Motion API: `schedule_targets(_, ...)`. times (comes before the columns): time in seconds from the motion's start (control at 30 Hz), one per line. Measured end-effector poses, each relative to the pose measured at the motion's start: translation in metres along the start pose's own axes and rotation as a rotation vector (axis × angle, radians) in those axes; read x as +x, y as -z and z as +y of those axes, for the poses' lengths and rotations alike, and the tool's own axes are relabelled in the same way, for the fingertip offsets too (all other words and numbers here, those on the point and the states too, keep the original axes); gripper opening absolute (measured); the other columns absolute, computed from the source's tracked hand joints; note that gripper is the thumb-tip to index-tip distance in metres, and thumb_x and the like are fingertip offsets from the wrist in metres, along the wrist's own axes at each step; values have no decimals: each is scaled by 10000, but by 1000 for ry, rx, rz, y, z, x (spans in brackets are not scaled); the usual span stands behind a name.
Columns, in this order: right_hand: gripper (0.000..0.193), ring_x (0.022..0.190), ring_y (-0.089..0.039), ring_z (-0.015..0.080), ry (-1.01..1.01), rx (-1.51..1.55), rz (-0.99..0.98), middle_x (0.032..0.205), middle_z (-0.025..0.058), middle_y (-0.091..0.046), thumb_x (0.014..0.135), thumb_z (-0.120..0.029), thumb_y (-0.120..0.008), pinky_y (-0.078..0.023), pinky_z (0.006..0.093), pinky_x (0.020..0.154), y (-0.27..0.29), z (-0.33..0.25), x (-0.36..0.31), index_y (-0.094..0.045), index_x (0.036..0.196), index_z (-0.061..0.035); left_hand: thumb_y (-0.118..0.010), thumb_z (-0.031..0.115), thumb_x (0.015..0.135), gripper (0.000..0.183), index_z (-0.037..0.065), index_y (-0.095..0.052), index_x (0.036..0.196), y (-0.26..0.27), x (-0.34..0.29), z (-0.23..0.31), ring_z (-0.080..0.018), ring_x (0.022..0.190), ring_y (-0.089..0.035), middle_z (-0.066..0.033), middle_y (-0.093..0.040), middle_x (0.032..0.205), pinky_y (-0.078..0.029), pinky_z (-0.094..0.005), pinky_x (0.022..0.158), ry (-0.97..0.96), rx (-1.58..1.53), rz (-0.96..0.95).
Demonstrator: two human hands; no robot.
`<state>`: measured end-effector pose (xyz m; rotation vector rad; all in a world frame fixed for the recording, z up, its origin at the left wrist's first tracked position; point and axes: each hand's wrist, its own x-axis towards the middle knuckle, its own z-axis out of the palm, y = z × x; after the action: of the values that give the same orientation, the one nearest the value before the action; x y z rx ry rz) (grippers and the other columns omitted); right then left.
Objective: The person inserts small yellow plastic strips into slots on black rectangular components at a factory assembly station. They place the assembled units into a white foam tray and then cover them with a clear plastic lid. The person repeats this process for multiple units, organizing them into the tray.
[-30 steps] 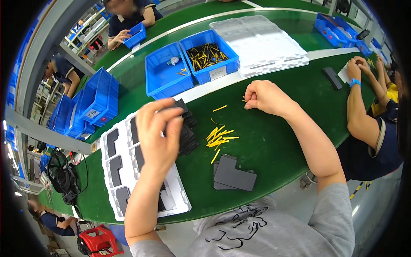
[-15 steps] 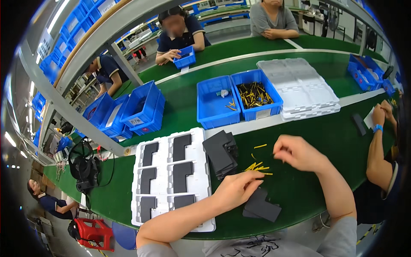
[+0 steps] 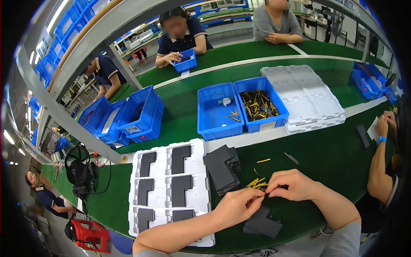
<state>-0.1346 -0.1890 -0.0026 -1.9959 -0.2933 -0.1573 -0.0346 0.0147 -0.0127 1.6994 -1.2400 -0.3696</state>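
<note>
My left hand (image 3: 240,206) and my right hand (image 3: 293,185) meet fingertip to fingertip above the green bench. Both are pinched closed; whatever small thing lies between the fingers is too hidden to name. Just behind them lies a loose pile of thin yellow strips (image 3: 257,183), with a single yellow strip (image 3: 263,160) farther off. A slim grey piece (image 3: 291,158) rests beyond my right hand. Dark grey L-shaped flat pieces (image 3: 263,222) lie below my hands, and a taller stack of dark L-shaped pieces (image 3: 221,169) stands behind my left hand.
At left, a white moulded tray (image 3: 163,188) holds several dark L-shaped pieces. Across the bench stand a blue bin (image 3: 214,122) with few strips, another blue bin (image 3: 280,115) full of yellow-and-black strips, and stacked white trays (image 3: 306,96). A co-worker's hands (image 3: 385,122) are at the right.
My right hand has come down and left to meet my left hand at the fingertips. The slim grey piece now shows where that hand had been. The view has shifted slightly.
</note>
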Motion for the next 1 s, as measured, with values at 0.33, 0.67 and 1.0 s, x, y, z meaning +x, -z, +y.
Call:
schedule_targets(0.33,136,725,-617,172,146,61,98,899,90,-602,779,61,-691,-502,266,620,-1,1,2,-666,894,-6,-700,71,811,114,34,-657,910,1,1,-9,-125,579,-630,-47,-648,718,-524,-242,546,-12,90,-62)
schedule_targets(0.67,207,685,-529,76,-114,259,448,872,36,-519,863,80,-562,-451,209,596,0,7,3,-643,1028,-14,-772,347,730,414,68,-620,995,9,0,9,-223,766,-622,-49,-568,897,-535,-322,567,-200,517,-241)
schedule_targets(1.0,195,674,-500,101,-13,4,374,863,42,-521,848,76,-567,-409,240,572,-1,10,2,-640,988,-38,-821,422,628,806,63,-441,1241,23,-4,27,-286,1098,-515,-114,-461,1146,-541,-374,748,-27,475,-631)
